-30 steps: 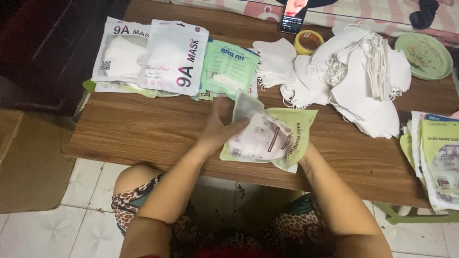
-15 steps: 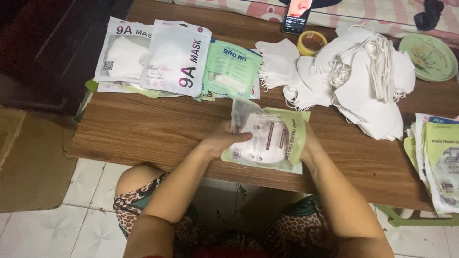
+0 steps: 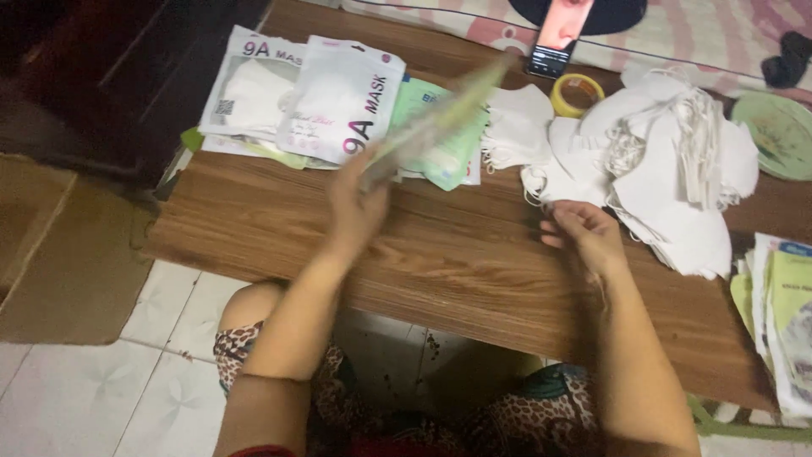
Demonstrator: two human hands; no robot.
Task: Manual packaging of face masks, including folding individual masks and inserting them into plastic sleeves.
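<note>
My left hand [image 3: 355,207] holds a filled green mask packet [image 3: 431,123], blurred in motion, lifted edge-on above the wooden table [image 3: 457,254] and close to the pile of packed mask bags [image 3: 338,106] at the back left. My right hand [image 3: 584,233] holds nothing; its fingers are curled loosely and rest on the table just beside the heap of loose white masks [image 3: 668,161].
A roll of yellow tape [image 3: 577,93] and a phone [image 3: 558,34] lie at the back. A green plate [image 3: 782,135] sits far right. A stack of flat empty green packets [image 3: 782,313] lies at the right edge. Tiled floor and cardboard [image 3: 59,254] are to the left.
Both hands were on the packet at the table's middle. Now my right hand has let go and moved toward the loose masks; my left hand has swung the packet up and left.
</note>
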